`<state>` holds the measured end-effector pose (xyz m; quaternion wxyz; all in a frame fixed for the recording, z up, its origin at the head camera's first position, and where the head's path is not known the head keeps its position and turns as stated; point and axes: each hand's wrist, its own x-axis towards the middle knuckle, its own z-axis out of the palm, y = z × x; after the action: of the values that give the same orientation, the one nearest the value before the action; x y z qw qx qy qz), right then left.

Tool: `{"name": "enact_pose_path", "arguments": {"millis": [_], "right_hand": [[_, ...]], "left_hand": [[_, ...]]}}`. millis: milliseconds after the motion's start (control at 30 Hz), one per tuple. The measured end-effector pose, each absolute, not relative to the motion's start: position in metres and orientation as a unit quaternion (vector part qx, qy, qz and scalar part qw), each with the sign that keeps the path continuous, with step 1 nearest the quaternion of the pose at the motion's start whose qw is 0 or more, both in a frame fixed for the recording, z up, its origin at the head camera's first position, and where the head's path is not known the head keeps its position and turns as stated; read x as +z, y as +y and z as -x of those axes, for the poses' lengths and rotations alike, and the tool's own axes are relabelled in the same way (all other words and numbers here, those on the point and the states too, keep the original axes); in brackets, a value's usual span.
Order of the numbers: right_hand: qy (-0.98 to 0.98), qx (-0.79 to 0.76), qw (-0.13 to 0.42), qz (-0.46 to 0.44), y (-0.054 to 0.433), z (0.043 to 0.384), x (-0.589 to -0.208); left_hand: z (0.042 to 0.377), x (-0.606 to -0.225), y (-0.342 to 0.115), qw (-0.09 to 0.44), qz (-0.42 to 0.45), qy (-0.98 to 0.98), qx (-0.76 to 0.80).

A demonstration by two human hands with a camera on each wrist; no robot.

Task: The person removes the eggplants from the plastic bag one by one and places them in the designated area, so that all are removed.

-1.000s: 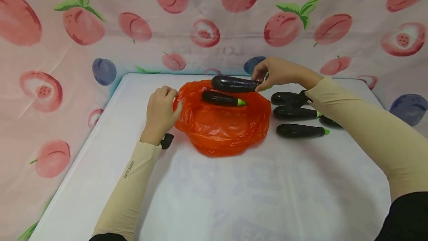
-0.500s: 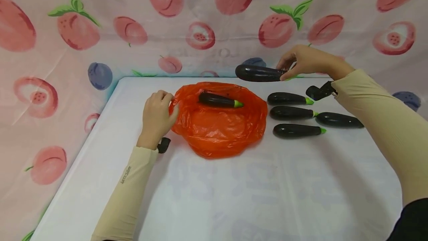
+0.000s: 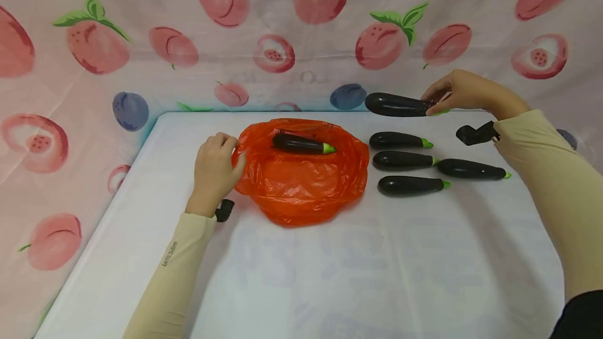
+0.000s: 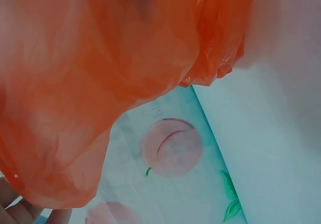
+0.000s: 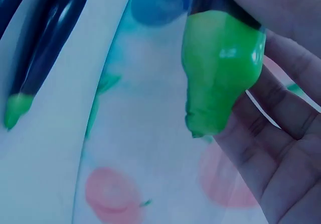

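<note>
An orange-red plastic bag [image 3: 301,182] lies spread on the white table, its mouth facing up. My left hand [image 3: 213,171] grips the bag's left edge; in the left wrist view, fingers [image 4: 22,211] show at the plastic's lower corner. One dark eggplant [image 3: 299,144] with a bright green cap rests at the back of the bag. Up at the table's far edge, my right hand [image 3: 476,93] pinches another eggplant [image 3: 395,104] by its cap end, blunt end pointing left. In the right wrist view its green cap [image 5: 220,68] hangs between thumb and fingers.
To the right of the bag lie several more eggplants, among them a front one [image 3: 412,185] and one farther right [image 3: 472,168]. A fruit-print cloth [image 3: 325,77] hangs behind the table [image 3: 330,286]. Black wrist-camera mounts [image 3: 476,133] jut from both sleeves.
My right hand has carried its eggplant from over the bag rightward, past the bag, to above the eggplants on the table. My left hand keeps its hold on the bag's edge.
</note>
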<state>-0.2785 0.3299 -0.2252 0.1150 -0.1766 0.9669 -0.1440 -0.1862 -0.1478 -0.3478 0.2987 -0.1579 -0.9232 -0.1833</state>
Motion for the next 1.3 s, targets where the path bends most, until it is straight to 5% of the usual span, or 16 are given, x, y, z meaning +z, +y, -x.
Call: {"name": "enact_pose_path", "arguments": {"millis": [1300], "right_hand": [[0.983, -0.095, 0.139, 0.069, 0.485, 0.267, -0.3]], "left_hand": [[0.189, -0.35, -0.146, 0.282, 0.15, -0.931, -0.18]]}}
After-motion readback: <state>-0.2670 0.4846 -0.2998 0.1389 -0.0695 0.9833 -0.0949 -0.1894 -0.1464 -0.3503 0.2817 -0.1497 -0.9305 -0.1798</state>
